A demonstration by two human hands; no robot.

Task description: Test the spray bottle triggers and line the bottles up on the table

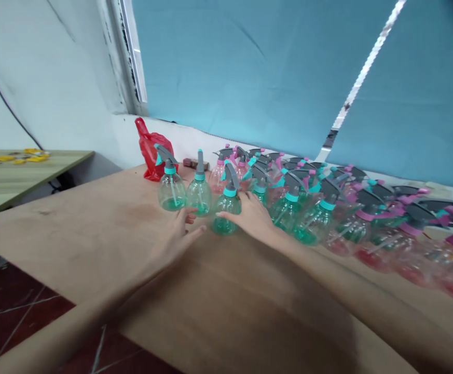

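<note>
My right hand (pixel 255 215) is round the side of a clear spray bottle (pixel 225 224) with a green base, a turquoise collar and a grey trigger head. Its thumb lies across the front and the fingers reach behind. My left hand (pixel 179 234) holds nothing, thumb and fingers apart. Its fingertips are just in front of a second green spray bottle (pixel 198 195); whether they touch it I cannot tell. Further left stands another green spray bottle (pixel 172 189), upright, its trigger pointing left.
Several green and pink spray bottles (pixel 319 218) stand packed along the right of the brown table (pixel 105 228). A red plastic bag (pixel 154 150) and a small dark box (pixel 190 163) are at the back. Yellow pieces lie on another table (pixel 27 174) at the left.
</note>
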